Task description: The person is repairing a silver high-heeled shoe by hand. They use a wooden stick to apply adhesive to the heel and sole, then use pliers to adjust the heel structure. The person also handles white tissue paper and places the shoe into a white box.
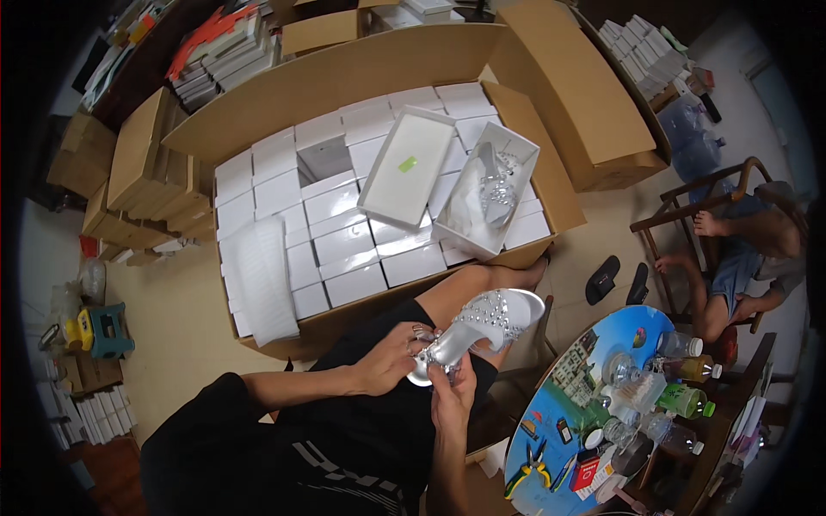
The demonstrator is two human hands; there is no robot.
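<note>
A silver sandal (495, 320) with a studded band is held over my lap, its toe pointing right and away from me. My left hand (394, 359) is closed at the heel end, fingers on the strap there. From below, my right hand (453, 392) grips the heel part with the thumb on top. Beyond them, an open white shoebox (457, 209) holds another silver studded sandal (497, 191) and white tissue. Its pale lid (411, 166), marked with a small green sticker, lies beside it on the stacked boxes.
A big cardboard carton (344, 76) full of white shoeboxes (348, 273) stands before me, a white foam sheet (262, 279) at its left. On the right, a round table (551, 404) carries bottles and pliers (529, 473). Another person (740, 258) sits beyond, near black slippers (602, 279).
</note>
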